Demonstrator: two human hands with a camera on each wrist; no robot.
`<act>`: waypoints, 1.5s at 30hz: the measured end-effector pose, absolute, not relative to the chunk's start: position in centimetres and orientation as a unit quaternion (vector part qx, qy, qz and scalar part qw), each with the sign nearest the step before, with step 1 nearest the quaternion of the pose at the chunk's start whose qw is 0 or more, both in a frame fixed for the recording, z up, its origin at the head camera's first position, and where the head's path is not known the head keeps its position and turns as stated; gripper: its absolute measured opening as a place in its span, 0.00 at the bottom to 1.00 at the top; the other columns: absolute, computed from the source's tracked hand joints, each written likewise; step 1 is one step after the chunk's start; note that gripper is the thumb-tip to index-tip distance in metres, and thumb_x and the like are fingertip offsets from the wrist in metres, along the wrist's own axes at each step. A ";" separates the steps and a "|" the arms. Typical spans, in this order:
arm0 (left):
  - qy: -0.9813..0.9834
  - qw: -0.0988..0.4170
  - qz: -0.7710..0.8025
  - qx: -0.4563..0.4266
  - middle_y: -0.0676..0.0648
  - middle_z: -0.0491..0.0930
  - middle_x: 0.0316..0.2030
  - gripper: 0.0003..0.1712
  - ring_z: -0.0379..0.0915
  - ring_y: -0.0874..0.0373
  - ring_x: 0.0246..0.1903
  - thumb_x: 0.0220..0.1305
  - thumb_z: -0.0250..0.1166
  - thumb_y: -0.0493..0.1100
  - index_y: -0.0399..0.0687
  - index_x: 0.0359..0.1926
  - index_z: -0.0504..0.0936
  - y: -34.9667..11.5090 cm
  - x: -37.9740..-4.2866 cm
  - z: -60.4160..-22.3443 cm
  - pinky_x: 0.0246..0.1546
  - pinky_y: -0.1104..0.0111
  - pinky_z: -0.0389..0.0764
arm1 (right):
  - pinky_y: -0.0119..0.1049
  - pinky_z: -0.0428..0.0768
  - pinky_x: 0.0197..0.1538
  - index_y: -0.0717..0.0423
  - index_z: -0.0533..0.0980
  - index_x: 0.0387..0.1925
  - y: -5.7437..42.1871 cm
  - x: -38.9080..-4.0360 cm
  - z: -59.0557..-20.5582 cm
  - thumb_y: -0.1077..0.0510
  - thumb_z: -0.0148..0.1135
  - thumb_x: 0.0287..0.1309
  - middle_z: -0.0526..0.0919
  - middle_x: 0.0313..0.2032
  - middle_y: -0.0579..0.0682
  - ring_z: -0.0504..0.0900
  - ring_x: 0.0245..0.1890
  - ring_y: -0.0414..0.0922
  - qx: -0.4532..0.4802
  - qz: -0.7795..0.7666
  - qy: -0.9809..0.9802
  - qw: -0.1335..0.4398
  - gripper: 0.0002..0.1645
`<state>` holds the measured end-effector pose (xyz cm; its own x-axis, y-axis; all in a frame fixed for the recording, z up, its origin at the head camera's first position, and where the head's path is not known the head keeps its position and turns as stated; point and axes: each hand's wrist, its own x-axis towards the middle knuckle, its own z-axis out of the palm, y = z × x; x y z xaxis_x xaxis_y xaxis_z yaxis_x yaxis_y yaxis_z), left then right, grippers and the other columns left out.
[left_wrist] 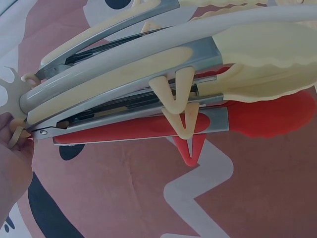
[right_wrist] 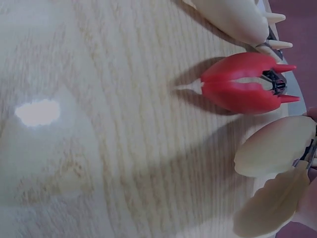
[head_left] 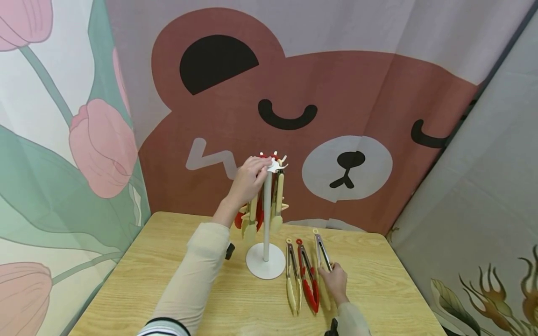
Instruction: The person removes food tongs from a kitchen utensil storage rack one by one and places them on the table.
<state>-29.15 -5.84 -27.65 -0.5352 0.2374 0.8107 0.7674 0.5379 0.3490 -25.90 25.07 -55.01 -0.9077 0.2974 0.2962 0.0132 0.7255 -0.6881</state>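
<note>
A white rack with a round base, a pole and a hooked top stands on the table. Cream tongs and red tongs hang from it. At the rack's top, my left hand grips the hooked end, fingers beside the tongs' hanging loops in the left wrist view. My right hand holds cream-tipped tongs by their metal arms; their two cream heads are spread apart. Left of these lie red-tipped tongs and another cream-tipped pair.
The wooden table runs up to a curtain with a bear print. A small black object shows beside the left forearm. Printed cloths hang on the left and right.
</note>
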 end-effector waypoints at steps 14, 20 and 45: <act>-0.796 0.370 -0.361 -0.314 0.44 0.76 0.49 0.17 0.67 0.53 0.50 0.63 0.48 0.36 0.36 0.47 0.78 -5.9 -29.2 -27.7 0.59 0.65 0.57 | 0.36 0.63 0.20 0.60 0.64 0.15 25.4 -26.3 -56.5 0.60 0.66 0.38 0.65 0.16 0.49 0.63 0.18 0.44 -0.057 0.334 -0.918 0.206 0.17; -0.794 0.367 -0.365 -0.320 0.43 0.75 0.49 0.17 0.67 0.52 0.51 0.63 0.48 0.36 0.35 0.47 0.78 -5.8 -29.2 -27.5 0.59 0.65 0.56 | 0.35 0.63 0.20 0.62 0.65 0.16 25.6 -26.5 -56.7 0.60 0.66 0.37 0.64 0.16 0.49 0.62 0.18 0.44 -0.055 0.336 -0.918 0.204 0.17; -0.795 0.368 -0.362 -0.318 0.43 0.76 0.49 0.17 0.67 0.53 0.50 0.63 0.47 0.37 0.36 0.47 0.78 -5.9 -29.2 -27.7 0.58 0.65 0.59 | 0.49 0.74 0.31 0.80 0.69 0.39 25.5 -27.2 -57.5 0.61 0.63 0.36 0.76 0.31 0.68 0.75 0.28 0.57 -0.065 0.331 -0.929 0.153 0.29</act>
<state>-29.18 -5.88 -27.71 -0.5277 0.2393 0.8151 0.7718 0.5358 0.3424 -27.16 25.55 -57.55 -0.9447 0.2225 0.2409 0.0199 0.7722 -0.6351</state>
